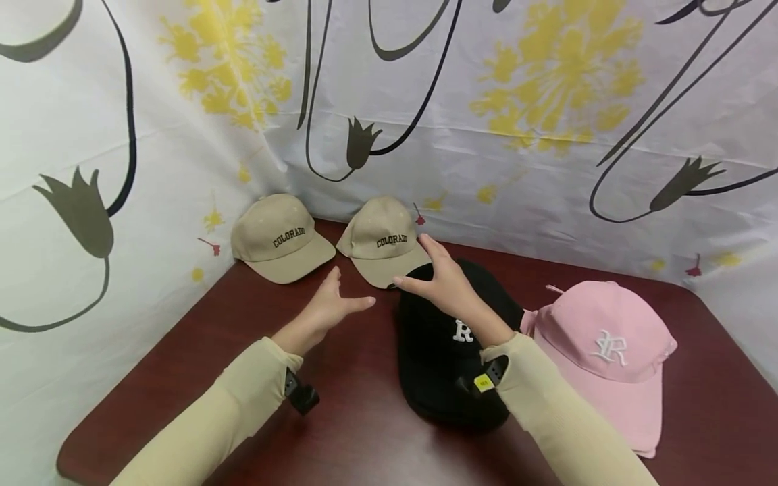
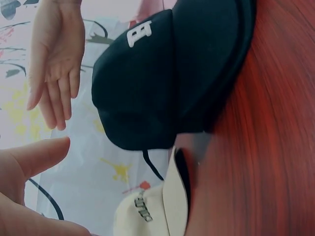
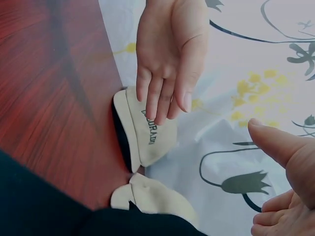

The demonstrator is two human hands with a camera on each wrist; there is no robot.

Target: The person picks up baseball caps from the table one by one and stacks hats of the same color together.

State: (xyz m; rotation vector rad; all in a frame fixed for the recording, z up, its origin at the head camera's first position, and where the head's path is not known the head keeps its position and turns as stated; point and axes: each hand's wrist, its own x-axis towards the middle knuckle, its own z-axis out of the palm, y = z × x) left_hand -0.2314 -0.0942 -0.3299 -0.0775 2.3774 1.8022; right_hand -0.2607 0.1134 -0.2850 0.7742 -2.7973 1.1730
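- Above the worktop (image 1: 365,432), the left hand (image 1: 322,305) hung empty, fingers extended, thumb spread.
- Over the black cap (image 1: 428,358), the right hand (image 1: 451,285) was likewise outspread, holding nothing.
- Toward the back, the left beige cap (image 1: 273,229) sat beside the right beige cap (image 1: 379,226).
- Right of the black cap lay the pink cap (image 1: 598,324).

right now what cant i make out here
Head: part of the black cap, behind the right hand.
Head: writing on the yellow label, too small to read.
Left wrist: most of the pink cap, behind the black cap and past the top edge.
Right wrist: lettering on the lower tan cap, behind the black cap.
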